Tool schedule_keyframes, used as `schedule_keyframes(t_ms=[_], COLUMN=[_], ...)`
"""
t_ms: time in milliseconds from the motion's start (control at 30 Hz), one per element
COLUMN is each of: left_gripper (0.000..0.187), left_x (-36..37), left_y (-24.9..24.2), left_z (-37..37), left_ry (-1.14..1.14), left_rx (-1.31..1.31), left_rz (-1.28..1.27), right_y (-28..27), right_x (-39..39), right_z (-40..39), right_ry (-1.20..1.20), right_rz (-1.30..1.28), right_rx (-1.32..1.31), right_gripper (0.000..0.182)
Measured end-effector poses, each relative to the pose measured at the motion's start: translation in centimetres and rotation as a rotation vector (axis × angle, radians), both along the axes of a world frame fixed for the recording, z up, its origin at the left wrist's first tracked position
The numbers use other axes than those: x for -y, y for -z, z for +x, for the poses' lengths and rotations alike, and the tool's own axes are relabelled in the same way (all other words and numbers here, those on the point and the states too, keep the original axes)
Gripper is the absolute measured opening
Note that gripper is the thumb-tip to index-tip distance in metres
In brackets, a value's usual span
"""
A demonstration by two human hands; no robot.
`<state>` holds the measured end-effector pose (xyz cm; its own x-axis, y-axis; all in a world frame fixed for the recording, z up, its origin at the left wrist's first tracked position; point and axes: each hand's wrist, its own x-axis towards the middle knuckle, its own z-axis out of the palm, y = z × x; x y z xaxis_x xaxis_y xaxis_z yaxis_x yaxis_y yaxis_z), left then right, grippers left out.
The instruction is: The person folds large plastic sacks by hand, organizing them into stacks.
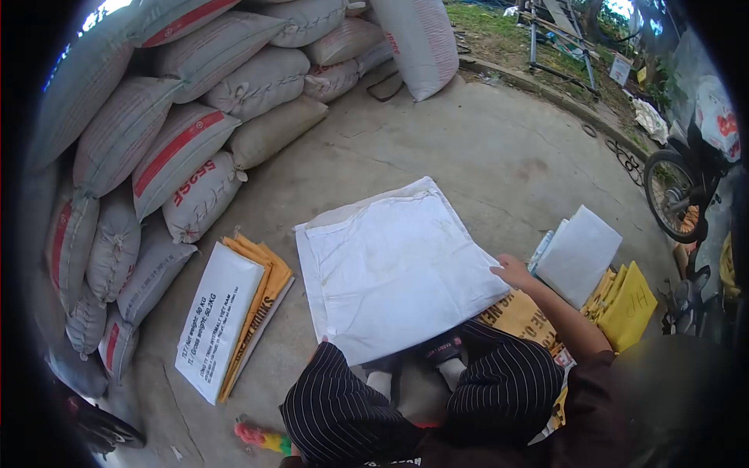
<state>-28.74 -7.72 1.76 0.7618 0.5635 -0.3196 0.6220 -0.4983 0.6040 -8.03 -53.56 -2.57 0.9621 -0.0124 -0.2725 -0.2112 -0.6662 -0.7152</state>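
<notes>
A flat white woven sack (398, 265) lies spread out in front of my knees, its near edge over my feet. My right hand (512, 273) is closed on the sack's right corner, thumb and fingers at the edge. Of my left hand (324, 338) only a fingertip shows at the sack's lower left edge; the rest is hidden behind my striped trouser leg. Under my right forearm lies a yellow printed sack (519, 318).
Folded white and yellow sacks (222, 312) lie at left, with white folded sacks (581, 253) and yellow sacks (628, 304) at right. Filled sacks (203, 195) are piled at upper left. A colourful duster (261, 438) lies near my left leg; a motorbike wheel (672, 195) stands far right.
</notes>
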Motion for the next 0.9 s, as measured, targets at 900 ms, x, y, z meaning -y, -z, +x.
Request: schedule_keyframes(t_ms=[900], left_gripper=[0.044], left_x=[-11.3], left_y=[2.2], left_z=[30.3], left_ry=[0.243], left_rx=[0.429], left_rz=[0.666], right_y=[4.9], right_x=[-10.6], right_z=[6.5], right_ry=[0.468], right_rz=[0.35], right_rx=[0.247], right_gripper=[0.027])
